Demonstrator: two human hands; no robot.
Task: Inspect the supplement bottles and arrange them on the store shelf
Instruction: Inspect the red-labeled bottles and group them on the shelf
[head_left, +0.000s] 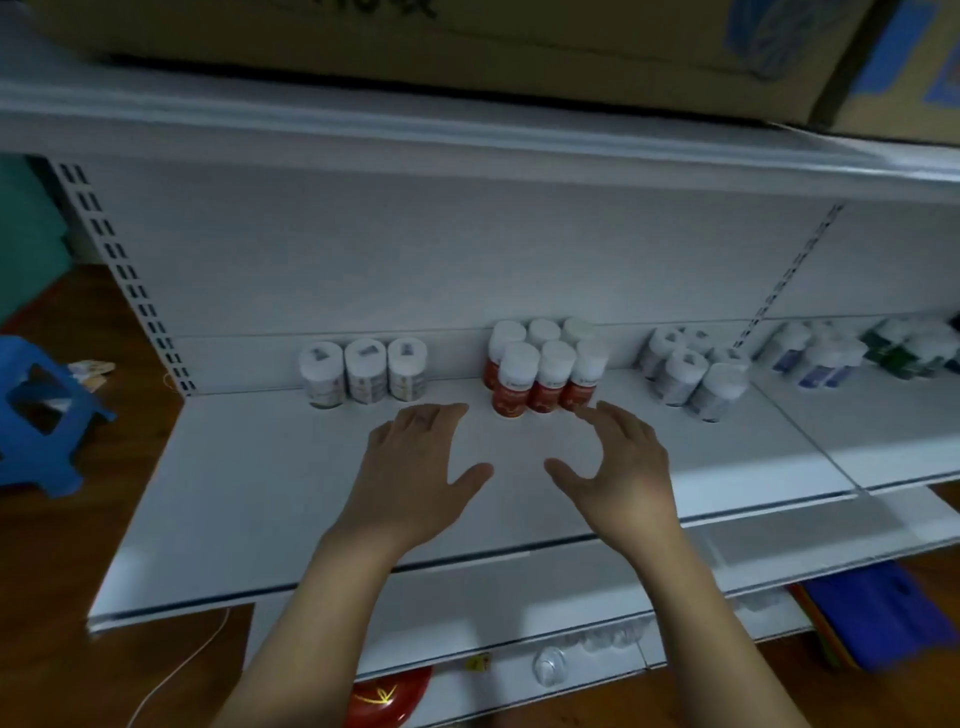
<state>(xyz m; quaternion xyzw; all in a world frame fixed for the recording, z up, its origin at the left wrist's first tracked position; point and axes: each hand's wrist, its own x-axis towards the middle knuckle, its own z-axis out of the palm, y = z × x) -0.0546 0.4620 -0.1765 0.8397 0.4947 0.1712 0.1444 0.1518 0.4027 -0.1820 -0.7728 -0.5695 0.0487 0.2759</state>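
text: none legible | bottle labels (511, 397): blurred | carton print (410, 6): cut off

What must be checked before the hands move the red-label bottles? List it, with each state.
1. Left hand and right hand hold nothing: ok.
2. Red-label bottles stand upright, in two rows: ok.
3. Their labels readable for inspection: cannot tell, blurred.
4. Shelf bare in front of them: ok.
5. White-label bottles on the left stand apart from them: ok.
6. Right fingers touching the front row: cannot tell.
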